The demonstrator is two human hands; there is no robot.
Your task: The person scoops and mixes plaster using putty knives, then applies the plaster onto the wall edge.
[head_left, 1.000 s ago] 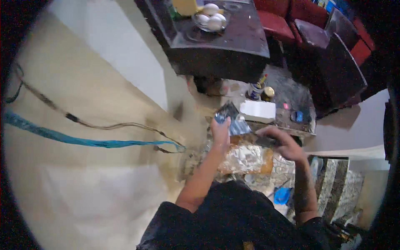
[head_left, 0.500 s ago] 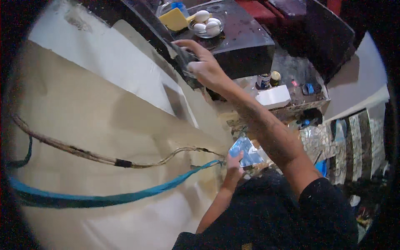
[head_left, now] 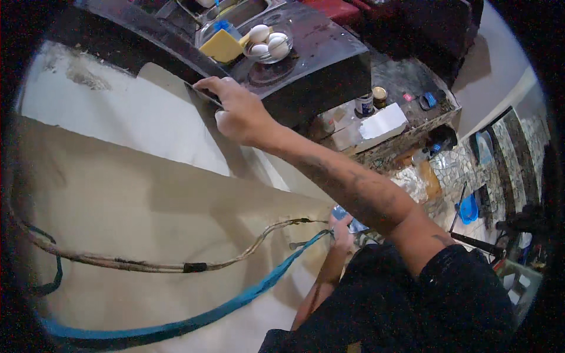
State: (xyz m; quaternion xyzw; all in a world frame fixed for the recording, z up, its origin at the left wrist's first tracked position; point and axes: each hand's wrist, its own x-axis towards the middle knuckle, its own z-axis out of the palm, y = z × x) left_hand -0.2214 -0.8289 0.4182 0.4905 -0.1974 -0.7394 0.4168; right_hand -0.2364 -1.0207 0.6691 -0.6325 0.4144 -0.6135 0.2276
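My right hand point(head_left: 238, 112) reaches up to the wall beside the dark counter, its fingers closed on a thin flat piece point(head_left: 206, 97). That piece is seen nearly edge-on, against the white patch of the wall, and its kind is unclear. Lower down, my left hand point(head_left: 341, 231) grips a shiny bluish flat thing point(head_left: 339, 212), mostly hidden behind my right forearm. A blue cloth strip point(head_left: 259, 286) and a taped cable point(head_left: 194, 267) run along the wall to a spot beside my left hand.
On the dark counter point(head_left: 321, 41) stand a glass bowl of several white eggs point(head_left: 269, 44) and a yellow flat-sided thing point(head_left: 222, 46), near a metal sink point(head_left: 247, 12). A white block point(head_left: 382, 125) and two cans lie on a lower ledge. A blue basin point(head_left: 469, 209) sits farther right.
My right hand has moved left and slightly down along the wall with the flat piece, which has turned edge-on. The bluish thing in my left hand is now more covered by my forearm.
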